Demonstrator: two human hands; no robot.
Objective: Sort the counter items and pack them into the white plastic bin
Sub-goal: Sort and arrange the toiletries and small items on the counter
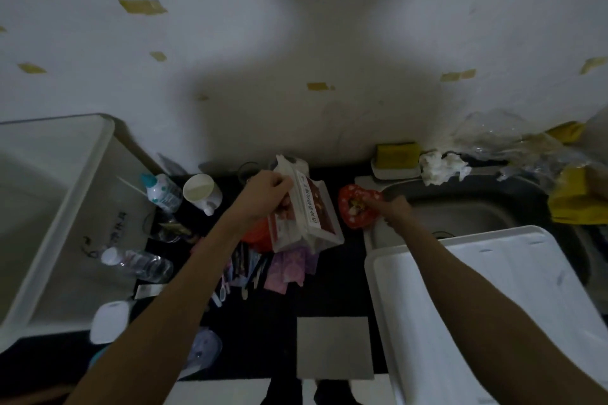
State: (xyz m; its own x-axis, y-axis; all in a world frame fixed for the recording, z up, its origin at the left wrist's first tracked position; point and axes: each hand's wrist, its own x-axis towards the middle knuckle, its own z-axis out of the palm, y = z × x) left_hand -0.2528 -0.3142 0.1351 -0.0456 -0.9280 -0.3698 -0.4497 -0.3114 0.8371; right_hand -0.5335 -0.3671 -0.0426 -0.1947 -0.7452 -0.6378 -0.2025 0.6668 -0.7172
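Observation:
My left hand [266,196] grips the top of a clear plastic bag of packets [309,217] with a white label, held above the dark counter. My right hand [391,207] pinches a red bag with white spots [355,210] at the sink's left edge. The white plastic bin [65,207] stands at the left, its inside pale and blurred. Under the clear bag lie pink packets [289,270] and an orange item [258,235].
A white lid [493,306] rests over the sink [477,217] at the right. A paper cup [200,192], a small blue-capped bottle [161,191], a lying clear bottle [138,265], utensils [230,276] and a grey square [334,347] crowd the counter. Sponge [398,153], tissue [441,166] and crumpled plastic [526,145] line the wall.

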